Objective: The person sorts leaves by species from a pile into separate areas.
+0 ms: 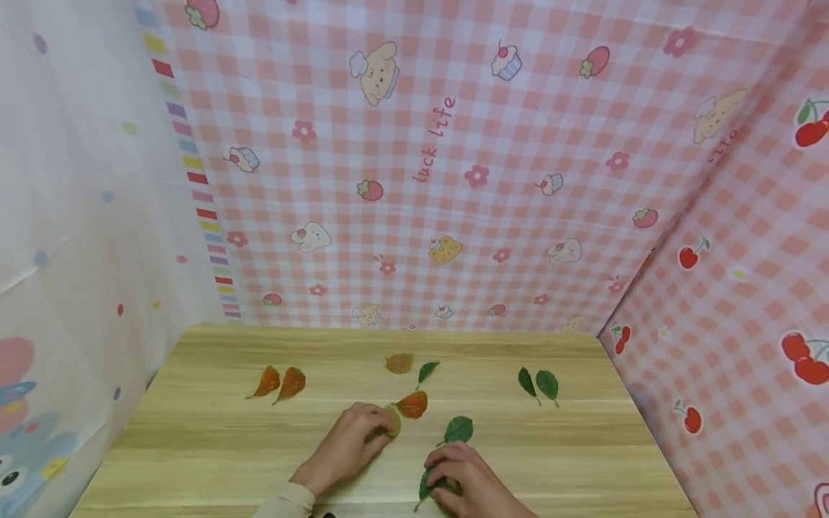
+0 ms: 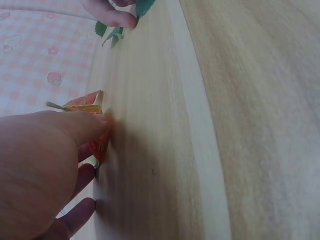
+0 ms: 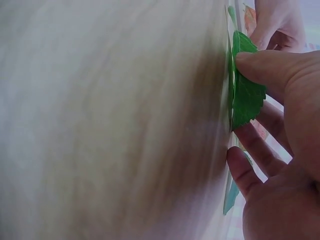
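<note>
My left hand (image 1: pixel 350 440) pinches a yellowish leaf (image 1: pixel 393 420) by its edge, low over the wooden table. Just past those fingertips lies an orange-red leaf (image 1: pixel 412 404), its stem pointing toward them. Between thumb and fingers, my right hand (image 1: pixel 468 478) holds a serrated green leaf (image 1: pixel 424 487) near the table's front. The right wrist view shows the thumb flat on this green leaf (image 3: pixel 248 95), with the other fingers spread behind it. Another green leaf (image 1: pixel 459 429) lies directly beyond the right hand.
Two orange leaves, one of them the larger leaf (image 1: pixel 291 384), lie at the left of the table (image 1: pixel 194 424). A pale orange leaf (image 1: pixel 399 362) and a small green leaf (image 1: pixel 427 371) are at the back middle. Two green leaves (image 1: pixel 547 385) lie right. Patterned cloth (image 1: pixel 414 216) walls the back.
</note>
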`<state>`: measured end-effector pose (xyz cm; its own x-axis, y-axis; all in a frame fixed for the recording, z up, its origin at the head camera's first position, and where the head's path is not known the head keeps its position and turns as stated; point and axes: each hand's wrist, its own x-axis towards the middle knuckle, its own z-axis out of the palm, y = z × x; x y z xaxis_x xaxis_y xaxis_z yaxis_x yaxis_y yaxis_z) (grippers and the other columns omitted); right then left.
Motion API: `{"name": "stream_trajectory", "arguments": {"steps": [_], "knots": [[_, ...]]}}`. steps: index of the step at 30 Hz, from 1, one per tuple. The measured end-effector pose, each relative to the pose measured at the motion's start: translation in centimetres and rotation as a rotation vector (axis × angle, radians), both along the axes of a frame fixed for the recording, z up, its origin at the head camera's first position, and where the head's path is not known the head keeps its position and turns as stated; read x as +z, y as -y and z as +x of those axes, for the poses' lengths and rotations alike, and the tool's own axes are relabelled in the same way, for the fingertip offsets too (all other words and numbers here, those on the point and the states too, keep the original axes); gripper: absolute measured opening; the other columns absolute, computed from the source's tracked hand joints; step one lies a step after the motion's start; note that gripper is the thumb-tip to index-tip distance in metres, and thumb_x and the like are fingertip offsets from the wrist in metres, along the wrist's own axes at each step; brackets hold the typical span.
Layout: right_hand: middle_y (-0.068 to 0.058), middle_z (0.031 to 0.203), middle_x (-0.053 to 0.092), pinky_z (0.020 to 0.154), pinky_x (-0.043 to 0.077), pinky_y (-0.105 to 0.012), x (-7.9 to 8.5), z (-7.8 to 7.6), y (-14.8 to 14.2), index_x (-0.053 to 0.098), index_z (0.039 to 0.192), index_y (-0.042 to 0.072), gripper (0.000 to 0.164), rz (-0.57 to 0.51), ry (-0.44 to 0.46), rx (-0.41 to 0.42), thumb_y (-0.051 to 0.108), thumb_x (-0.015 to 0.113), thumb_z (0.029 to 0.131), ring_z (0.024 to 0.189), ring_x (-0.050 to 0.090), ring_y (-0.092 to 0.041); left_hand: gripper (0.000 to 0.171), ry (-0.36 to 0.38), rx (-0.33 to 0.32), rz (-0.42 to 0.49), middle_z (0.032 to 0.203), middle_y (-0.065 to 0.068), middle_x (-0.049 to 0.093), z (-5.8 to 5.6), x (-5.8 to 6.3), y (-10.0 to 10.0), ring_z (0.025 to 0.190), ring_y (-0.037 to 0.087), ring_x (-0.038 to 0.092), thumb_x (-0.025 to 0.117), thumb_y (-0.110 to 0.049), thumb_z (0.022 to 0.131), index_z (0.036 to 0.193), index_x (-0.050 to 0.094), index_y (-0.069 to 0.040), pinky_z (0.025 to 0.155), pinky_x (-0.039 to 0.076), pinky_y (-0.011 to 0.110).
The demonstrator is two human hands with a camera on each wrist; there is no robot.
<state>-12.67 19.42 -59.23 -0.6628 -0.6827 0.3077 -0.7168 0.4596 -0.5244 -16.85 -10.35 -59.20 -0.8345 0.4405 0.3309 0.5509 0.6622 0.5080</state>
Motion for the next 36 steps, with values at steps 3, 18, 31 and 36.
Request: {"name": "stream_trajectory", "arguments": {"steps": [3,18,31,36], "knots": [[0.003,0.129,0.078,0.105,0.057,-0.04,0.0,0.0,0.1,0.084,0.102,0.023,0.013,0.001,-0.009,-0.004,0.011,0.086,0.1,0.121,0.067,-0.018,0.01,0.019,0.006,0.016,0.113,-0.003,0.085,0.2,0.2,0.2,0.112,0.02,0.076,0.089,-0.011,0.096,0.102,0.086,-0.018,0.105,0.062,0.048],[0.006,0.131,0.077,0.104,0.056,-0.038,-0.1,0.2,0.1,0.084,0.103,0.026,0.011,0.008,0.043,-0.022,0.015,0.083,0.105,0.121,0.066,-0.017,0.01,0.109,0.064,0.159,0.107,-0.009,0.084,0.9,0.7,1.3,0.102,0.011,0.078,0.088,-0.011,0.099,0.102,0.085,-0.02,0.093,0.066,0.034],[0.004,0.129,0.077,0.103,0.056,-0.039,-0.1,0.2,0.2,0.085,0.102,0.023,0.01,0.001,0.039,-0.022,0.013,0.084,0.104,0.12,0.066,-0.018,0.011,0.19,0.12,0.342,0.106,-0.007,0.086,1.2,1.7,3.5,0.1,0.01,0.081,0.086,-0.01,0.101,0.105,0.084,-0.02,0.092,0.069,0.034],[0.003,0.13,0.077,0.103,0.056,-0.038,0.0,0.3,0.2,0.084,0.102,0.023,0.01,-0.01,0.059,-0.019,0.014,0.083,0.105,0.119,0.065,-0.018,0.012,0.184,0.132,0.365,0.103,-0.005,0.086,1.3,1.7,4.1,0.095,0.007,0.08,0.086,-0.008,0.1,0.105,0.084,-0.019,0.088,0.068,0.029]]}}
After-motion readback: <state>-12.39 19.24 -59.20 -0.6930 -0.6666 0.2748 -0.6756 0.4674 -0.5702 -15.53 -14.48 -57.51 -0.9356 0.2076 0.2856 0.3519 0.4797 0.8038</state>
